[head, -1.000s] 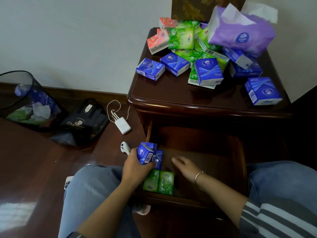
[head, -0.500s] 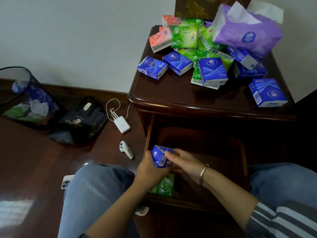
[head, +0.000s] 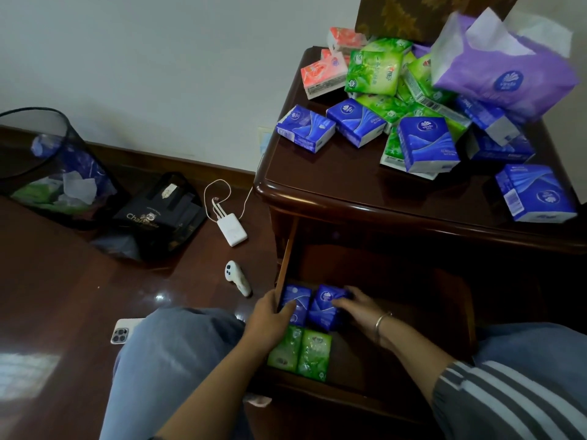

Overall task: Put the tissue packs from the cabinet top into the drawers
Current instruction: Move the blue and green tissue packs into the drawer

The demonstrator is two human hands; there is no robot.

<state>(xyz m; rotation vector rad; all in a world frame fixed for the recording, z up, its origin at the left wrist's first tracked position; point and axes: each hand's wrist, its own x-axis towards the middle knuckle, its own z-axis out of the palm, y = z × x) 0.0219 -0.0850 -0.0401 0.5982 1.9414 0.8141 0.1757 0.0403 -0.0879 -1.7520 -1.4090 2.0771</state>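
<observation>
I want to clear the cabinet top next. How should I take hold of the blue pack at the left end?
Grip the blue pack across its two long sides, coming from above. It lies flat on the cabinet top, apart from the pile, with bare wood to its left and front, leaving fingers room.

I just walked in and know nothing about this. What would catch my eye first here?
Probably the bright heap of tissue packs in blue, green and pink on the dark cabinet top, with a big purple tissue bag perched at its back right. Below, in the open drawer, the left hand and right hand press two blue packs in behind two green ones.
</observation>
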